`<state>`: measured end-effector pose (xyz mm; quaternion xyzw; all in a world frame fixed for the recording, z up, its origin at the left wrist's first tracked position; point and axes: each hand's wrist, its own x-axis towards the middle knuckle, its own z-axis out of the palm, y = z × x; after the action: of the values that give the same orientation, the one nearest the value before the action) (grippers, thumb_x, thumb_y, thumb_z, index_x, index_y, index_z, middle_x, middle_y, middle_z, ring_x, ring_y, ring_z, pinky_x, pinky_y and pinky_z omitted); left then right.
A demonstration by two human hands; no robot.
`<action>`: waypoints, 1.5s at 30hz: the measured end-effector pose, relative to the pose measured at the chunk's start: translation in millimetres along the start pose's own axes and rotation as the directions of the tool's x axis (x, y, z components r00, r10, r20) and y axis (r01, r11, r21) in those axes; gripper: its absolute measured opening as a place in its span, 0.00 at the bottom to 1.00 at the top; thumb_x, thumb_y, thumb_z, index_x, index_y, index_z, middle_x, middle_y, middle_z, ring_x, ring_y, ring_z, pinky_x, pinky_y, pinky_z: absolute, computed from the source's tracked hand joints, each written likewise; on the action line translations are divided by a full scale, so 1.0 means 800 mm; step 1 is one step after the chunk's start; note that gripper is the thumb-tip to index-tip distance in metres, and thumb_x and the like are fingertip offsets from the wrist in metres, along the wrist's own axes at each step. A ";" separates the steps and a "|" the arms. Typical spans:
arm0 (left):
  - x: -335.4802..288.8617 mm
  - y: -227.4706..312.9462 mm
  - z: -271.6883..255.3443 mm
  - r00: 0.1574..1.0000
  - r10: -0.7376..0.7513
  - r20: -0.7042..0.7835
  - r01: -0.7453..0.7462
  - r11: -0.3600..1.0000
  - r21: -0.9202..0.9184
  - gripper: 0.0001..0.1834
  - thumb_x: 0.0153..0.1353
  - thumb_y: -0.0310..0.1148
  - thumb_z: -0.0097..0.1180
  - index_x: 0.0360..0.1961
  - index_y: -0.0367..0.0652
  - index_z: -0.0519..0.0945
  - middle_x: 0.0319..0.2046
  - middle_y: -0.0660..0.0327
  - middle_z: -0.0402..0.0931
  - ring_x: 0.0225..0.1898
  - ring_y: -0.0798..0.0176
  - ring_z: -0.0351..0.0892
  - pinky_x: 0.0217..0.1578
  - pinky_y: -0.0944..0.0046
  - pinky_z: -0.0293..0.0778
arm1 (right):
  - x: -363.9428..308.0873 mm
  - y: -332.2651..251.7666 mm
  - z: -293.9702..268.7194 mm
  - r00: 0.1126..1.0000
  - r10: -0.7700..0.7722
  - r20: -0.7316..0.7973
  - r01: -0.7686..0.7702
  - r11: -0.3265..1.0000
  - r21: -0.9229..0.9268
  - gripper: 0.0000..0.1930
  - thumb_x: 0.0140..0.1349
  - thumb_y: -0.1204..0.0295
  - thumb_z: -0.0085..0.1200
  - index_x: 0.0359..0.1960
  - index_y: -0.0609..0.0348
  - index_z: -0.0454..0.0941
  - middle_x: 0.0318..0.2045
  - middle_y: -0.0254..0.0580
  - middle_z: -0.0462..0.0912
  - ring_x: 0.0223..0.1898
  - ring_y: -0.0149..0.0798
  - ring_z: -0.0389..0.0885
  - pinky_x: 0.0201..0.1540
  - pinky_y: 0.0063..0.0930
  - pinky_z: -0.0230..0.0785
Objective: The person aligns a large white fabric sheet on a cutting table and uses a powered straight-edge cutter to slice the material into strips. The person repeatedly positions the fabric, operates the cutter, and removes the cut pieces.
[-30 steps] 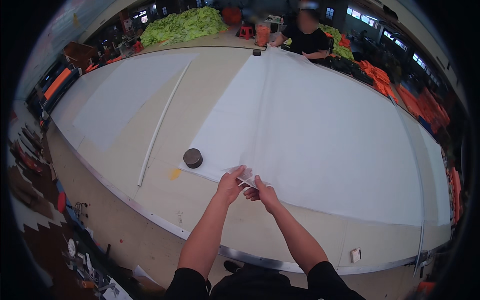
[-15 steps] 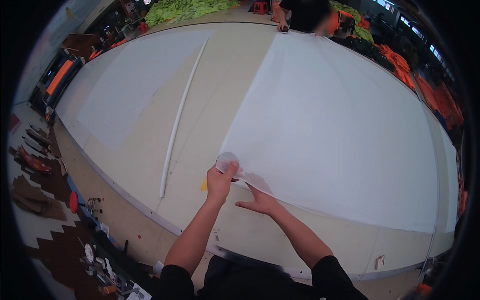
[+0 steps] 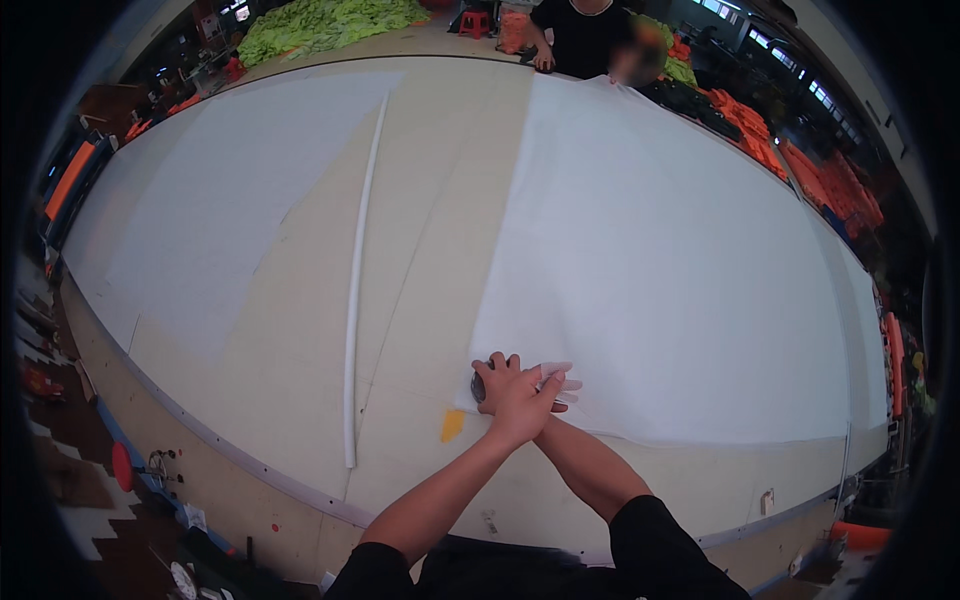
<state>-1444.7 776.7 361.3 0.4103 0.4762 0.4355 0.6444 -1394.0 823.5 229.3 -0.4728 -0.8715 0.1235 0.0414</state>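
Observation:
A wide sheet of thin white cloth lies over the pale table, its near left corner under my hands. My left hand grips a dark round disc at that corner, fingers curved over it from above. Crossed partly beneath it, my right hand has its fingers stretched out, veiled by the thin cloth. My left hand hides its palm. A small yellow patch shows on the table just below the corner.
Left of the cloth lies a long white rod. Another pale sheet covers the table's left part. A person in black stands at the far edge by the cloth's far corner. A small box sits near the front right.
My left hand has brought the disc from beneath the lifted cloth edge down onto the corner. My right hand has moved under the left and the cloth. My view has shifted.

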 end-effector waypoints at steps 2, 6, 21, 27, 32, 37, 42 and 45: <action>0.009 0.007 -0.008 0.999 0.016 0.051 -0.015 0.999 -0.030 0.20 0.81 0.35 0.52 0.65 0.35 0.80 0.60 0.49 0.80 0.56 0.61 0.85 0.45 0.65 0.91 | -0.040 -0.006 0.009 0.976 -0.057 -0.211 0.070 0.996 0.055 0.33 0.46 0.67 0.70 0.59 0.52 0.79 0.52 0.53 0.77 0.53 0.55 0.76 0.49 0.50 0.72; 0.031 -0.003 -0.012 0.993 0.046 0.106 -0.029 0.988 -0.155 0.22 0.82 0.35 0.49 0.69 0.34 0.76 0.50 0.51 0.87 0.51 0.61 0.88 0.48 0.65 0.88 | -0.123 -0.036 0.013 0.998 0.050 0.033 -0.056 0.967 0.247 0.32 0.48 0.60 0.71 0.59 0.46 0.81 0.61 0.48 0.74 0.60 0.56 0.73 0.51 0.53 0.72; -0.014 0.075 -0.026 0.994 0.086 -0.063 -0.094 0.986 -0.139 0.24 0.81 0.38 0.51 0.69 0.34 0.74 0.51 0.46 0.87 0.46 0.55 0.91 0.44 0.58 0.90 | -0.249 0.215 -0.075 0.723 0.645 0.248 0.520 -0.744 0.419 0.45 0.71 0.35 0.55 0.72 0.64 0.66 0.73 0.54 0.70 0.75 0.52 0.67 0.76 0.56 0.61; -0.015 -0.019 -0.088 0.977 -0.040 -0.208 0.001 0.983 -0.182 0.22 0.80 0.37 0.52 0.69 0.37 0.74 0.50 0.48 0.88 0.43 0.56 0.91 0.42 0.60 0.90 | -0.361 0.467 -0.055 0.244 0.926 0.290 0.524 -0.377 0.764 0.11 0.74 0.67 0.60 0.53 0.53 0.81 0.43 0.32 0.85 0.43 0.30 0.83 0.39 0.25 0.77; 0.014 -0.135 -0.096 0.894 -0.254 -0.369 0.229 0.967 -0.112 0.17 0.79 0.37 0.54 0.60 0.36 0.79 0.47 0.52 0.89 0.39 0.59 0.91 0.37 0.64 0.88 | -0.408 0.461 -0.062 0.374 0.887 0.269 0.244 -0.374 0.895 0.09 0.73 0.68 0.62 0.51 0.53 0.81 0.40 0.31 0.85 0.41 0.30 0.82 0.40 0.26 0.76; 0.047 -0.211 -0.125 0.778 -0.213 -0.591 0.368 0.917 0.154 0.12 0.72 0.38 0.64 0.41 0.37 0.84 0.33 0.57 0.89 0.30 0.63 0.89 0.29 0.65 0.84 | -0.430 0.459 -0.038 0.282 0.924 0.257 -0.109 -0.235 0.966 0.15 0.70 0.69 0.66 0.55 0.57 0.80 0.38 0.33 0.86 0.36 0.30 0.84 0.35 0.25 0.75; 0.045 -0.229 -0.136 0.734 0.002 -0.679 0.397 0.810 0.432 0.14 0.65 0.38 0.71 0.34 0.37 0.85 0.24 0.59 0.86 0.25 0.65 0.86 0.27 0.63 0.80 | -0.443 0.441 -0.029 0.367 0.920 0.135 -0.283 -0.027 0.959 0.38 0.67 0.72 0.67 0.76 0.63 0.62 0.32 0.35 0.84 0.29 0.29 0.83 0.27 0.24 0.70; 0.038 -0.232 -0.146 0.727 0.099 -0.679 0.426 0.711 0.560 0.15 0.63 0.39 0.73 0.35 0.37 0.85 0.24 0.59 0.85 0.25 0.64 0.86 0.30 0.60 0.80 | -0.448 0.427 -0.022 0.416 0.906 0.080 -0.339 0.073 0.938 0.46 0.67 0.73 0.67 0.81 0.64 0.51 0.28 0.34 0.82 0.26 0.28 0.80 0.27 0.24 0.70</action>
<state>-1521.2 766.1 153.7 0.3863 0.8358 0.2810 0.2707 -916.0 706.0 175.7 -0.7351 -0.2974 0.4059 0.4543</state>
